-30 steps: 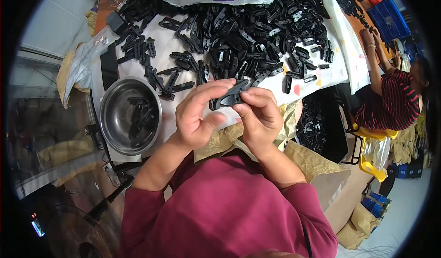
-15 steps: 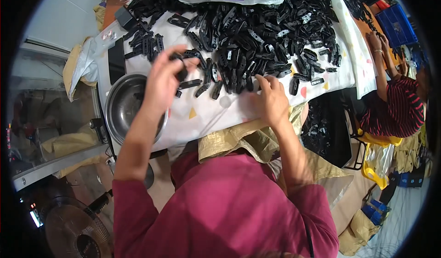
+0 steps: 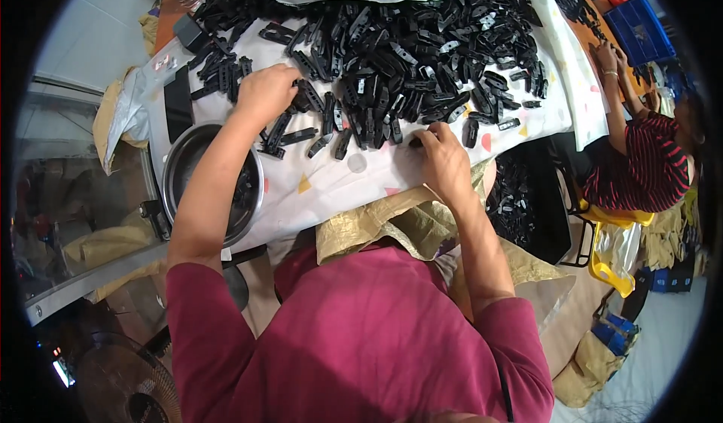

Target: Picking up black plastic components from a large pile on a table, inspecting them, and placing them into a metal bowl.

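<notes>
Right hand point(image 3: 446, 161) pinching small dark piece point(image 3: 416, 143), left hand point(image 3: 265, 95), grip unclear, slim black parts point(image 3: 388, 63)

The table point(image 3: 331, 197) is covered by a white cloth point(image 3: 527, 126) with coloured shapes. On it lie a wide heap of black parts point(image 3: 392, 84), a metal bowl point(image 3: 177, 168) and a flat dark rectangle point(image 3: 178, 103).

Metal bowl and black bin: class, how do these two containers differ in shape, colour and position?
The metal bowl is round; the black bin has straighter sides and a corner. The bowl is shiny silver, whereas the bin is black. The bowl sits on the person's left; the bin is on the right. Both hold dark parts.
</notes>
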`<control>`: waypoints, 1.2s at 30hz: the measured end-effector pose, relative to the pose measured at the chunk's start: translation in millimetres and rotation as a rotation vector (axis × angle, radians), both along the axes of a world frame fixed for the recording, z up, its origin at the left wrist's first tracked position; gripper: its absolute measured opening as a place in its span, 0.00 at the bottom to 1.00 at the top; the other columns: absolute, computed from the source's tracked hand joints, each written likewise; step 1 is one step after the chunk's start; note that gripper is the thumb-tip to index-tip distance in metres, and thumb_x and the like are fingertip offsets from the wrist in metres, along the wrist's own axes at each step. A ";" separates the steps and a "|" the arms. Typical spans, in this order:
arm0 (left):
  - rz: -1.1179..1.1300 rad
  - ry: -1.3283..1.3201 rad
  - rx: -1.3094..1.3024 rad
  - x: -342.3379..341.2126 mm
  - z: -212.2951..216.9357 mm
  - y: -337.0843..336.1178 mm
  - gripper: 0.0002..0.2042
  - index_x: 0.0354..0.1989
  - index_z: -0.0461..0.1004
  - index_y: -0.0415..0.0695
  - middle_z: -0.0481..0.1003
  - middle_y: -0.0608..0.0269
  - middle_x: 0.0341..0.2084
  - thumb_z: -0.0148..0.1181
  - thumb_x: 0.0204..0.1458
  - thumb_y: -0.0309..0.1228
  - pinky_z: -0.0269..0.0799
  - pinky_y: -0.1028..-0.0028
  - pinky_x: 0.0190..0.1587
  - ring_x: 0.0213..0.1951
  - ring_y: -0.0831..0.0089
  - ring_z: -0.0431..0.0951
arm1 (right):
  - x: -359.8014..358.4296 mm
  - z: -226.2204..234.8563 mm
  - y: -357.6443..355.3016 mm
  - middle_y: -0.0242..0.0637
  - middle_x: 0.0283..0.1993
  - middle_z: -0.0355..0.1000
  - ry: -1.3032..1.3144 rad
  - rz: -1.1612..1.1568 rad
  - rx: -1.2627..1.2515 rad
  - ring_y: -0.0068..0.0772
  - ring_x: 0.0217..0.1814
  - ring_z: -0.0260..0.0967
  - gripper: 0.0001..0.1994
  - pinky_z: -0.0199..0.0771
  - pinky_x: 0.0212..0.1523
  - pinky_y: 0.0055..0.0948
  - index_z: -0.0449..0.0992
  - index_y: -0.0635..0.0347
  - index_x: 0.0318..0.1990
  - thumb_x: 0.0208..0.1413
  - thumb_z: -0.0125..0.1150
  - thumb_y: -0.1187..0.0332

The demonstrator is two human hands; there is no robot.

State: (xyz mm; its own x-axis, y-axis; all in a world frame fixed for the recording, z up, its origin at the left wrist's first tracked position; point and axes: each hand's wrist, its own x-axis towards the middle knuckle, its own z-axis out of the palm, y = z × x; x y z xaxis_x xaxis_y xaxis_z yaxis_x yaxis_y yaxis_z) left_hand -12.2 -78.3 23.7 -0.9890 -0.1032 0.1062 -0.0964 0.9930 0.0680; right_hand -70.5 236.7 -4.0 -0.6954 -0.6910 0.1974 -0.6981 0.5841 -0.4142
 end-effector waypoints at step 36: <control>-0.243 0.580 1.802 54.1 40.3 127.3 0.15 0.37 0.69 0.38 0.74 0.54 0.36 0.66 0.42 0.29 0.69 0.73 0.44 0.40 0.69 0.74 | 48.9 91.2 -41.4 0.46 0.40 0.68 -0.101 0.140 -0.584 0.36 0.37 0.70 0.19 0.73 0.34 0.25 0.67 0.67 0.42 0.44 0.65 0.68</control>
State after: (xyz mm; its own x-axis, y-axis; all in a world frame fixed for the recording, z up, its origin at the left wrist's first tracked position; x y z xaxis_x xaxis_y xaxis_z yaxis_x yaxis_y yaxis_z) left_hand 41.9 49.0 64.0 -0.8844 -0.3376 0.3222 0.4247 -0.2959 0.8556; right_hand -21.6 195.3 87.3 -0.6404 -0.5749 0.5094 -0.6927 0.1457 -0.7064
